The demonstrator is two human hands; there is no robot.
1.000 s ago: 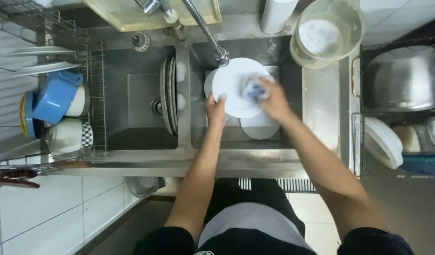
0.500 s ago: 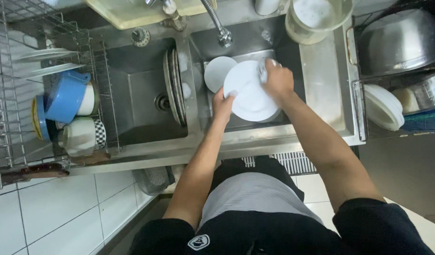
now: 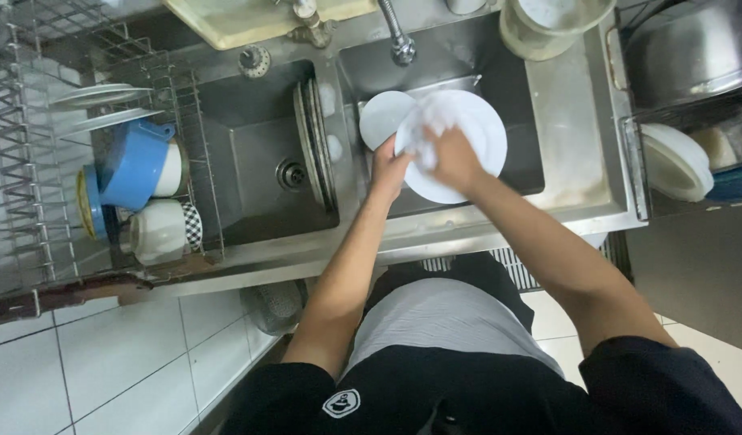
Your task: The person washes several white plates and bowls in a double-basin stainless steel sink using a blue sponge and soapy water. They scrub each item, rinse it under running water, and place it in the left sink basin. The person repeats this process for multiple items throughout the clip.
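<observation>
Stainless steel double sink fills the view, a tap over its right basin. Left hand fingers grip the left rim of a white plate held above that basin. Right hand fingers press a soapy sponge onto the plate's face. A smaller plate sits just behind. Plates lean against the divider; a blue jug lies in the rack at left.

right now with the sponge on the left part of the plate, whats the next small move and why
Probably sweep the right hand and its sponge rightward across the white plate. The left hand grips the plate's left edge over the sink, and the plate's right side shows uncovered.
</observation>
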